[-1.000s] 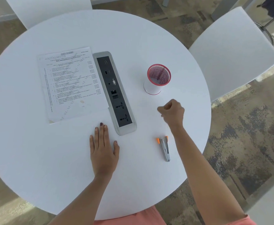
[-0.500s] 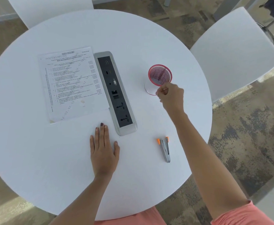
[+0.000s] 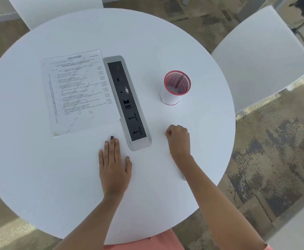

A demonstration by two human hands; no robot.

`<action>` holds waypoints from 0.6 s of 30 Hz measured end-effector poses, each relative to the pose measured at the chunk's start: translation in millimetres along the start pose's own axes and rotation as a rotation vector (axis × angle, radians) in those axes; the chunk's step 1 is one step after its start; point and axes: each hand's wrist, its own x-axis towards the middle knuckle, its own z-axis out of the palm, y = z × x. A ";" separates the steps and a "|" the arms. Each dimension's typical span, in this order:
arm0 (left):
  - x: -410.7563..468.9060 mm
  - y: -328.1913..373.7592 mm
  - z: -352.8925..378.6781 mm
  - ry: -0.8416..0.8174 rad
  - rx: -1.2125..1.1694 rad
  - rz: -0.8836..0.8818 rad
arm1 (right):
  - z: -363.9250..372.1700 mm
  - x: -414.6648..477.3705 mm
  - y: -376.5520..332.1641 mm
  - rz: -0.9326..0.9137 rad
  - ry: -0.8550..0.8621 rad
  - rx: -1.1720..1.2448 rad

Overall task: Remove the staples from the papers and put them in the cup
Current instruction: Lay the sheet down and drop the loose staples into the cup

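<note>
Red-rimmed mesh cup (image 3: 176, 87) is standing upright on the white table (image 3: 165, 33); its contents cannot be made out.
Right hand (image 3: 178, 139) is curling into a fist nearby, grasp unclear; left hand (image 3: 114, 163) is lying flat, holding nothing; papers (image 3: 79, 91) are sitting beside the socket strip (image 3: 127, 101).

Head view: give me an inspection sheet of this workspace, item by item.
Surface: round white table, bare in front.
Job's things: papers lie flat left of the socket strip; mesh cup upright at right, contents unclear; staple remover mostly hidden under the right forearm.
Clutter: nothing seen.
Hands: left hand flat on the table, fingers together; right hand closed in a fist between cup and table edge, anything held cannot be told.
Cables: nothing seen; built-in socket strip unused.
Surroundings: white chairs, patterned carpet.
</note>
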 end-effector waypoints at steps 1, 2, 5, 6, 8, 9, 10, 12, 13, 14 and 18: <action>0.3 0.5 -0.2 0.000 -0.001 -0.001 | -0.1 1.1 -0.9 0.001 -0.001 -0.018; 0.5 1.0 -0.5 0.000 -0.002 -0.002 | 0.0 2.9 -2.0 0.007 -0.003 -0.034; 0.2 1.3 -0.7 0.000 -0.006 -0.004 | -1.8 9.8 -7.1 0.021 -0.053 -0.113; 0.3 1.2 -0.9 0.000 -0.007 -0.005 | -2.3 12.0 -9.0 0.020 -0.079 -0.145; 0.4 1.6 -1.0 -0.004 -0.008 -0.007 | -4.0 13.9 -12.0 0.016 -0.126 -0.196; 0.2 1.9 -1.1 -0.005 -0.010 -0.007 | -4.4 14.5 -12.3 0.014 -0.140 -0.202; 0.5 2.3 -1.3 -0.005 -0.012 -0.007 | -3.5 15.7 -11.5 0.013 -0.145 -0.182; 0.7 3.1 -1.4 -0.007 -0.015 -0.007 | -1.6 17.8 -5.8 0.025 -0.128 -0.071; 0.8 3.1 -1.7 -0.007 -0.017 -0.006 | -2.0 18.7 -2.5 0.037 -0.097 0.003; 0.7 2.9 -1.9 -0.005 -0.018 -0.007 | -3.3 19.5 0.9 0.051 -0.049 0.077; 0.4 1.9 -1.8 -0.007 -0.016 -0.008 | -20.3 22.3 8.1 0.069 0.208 0.343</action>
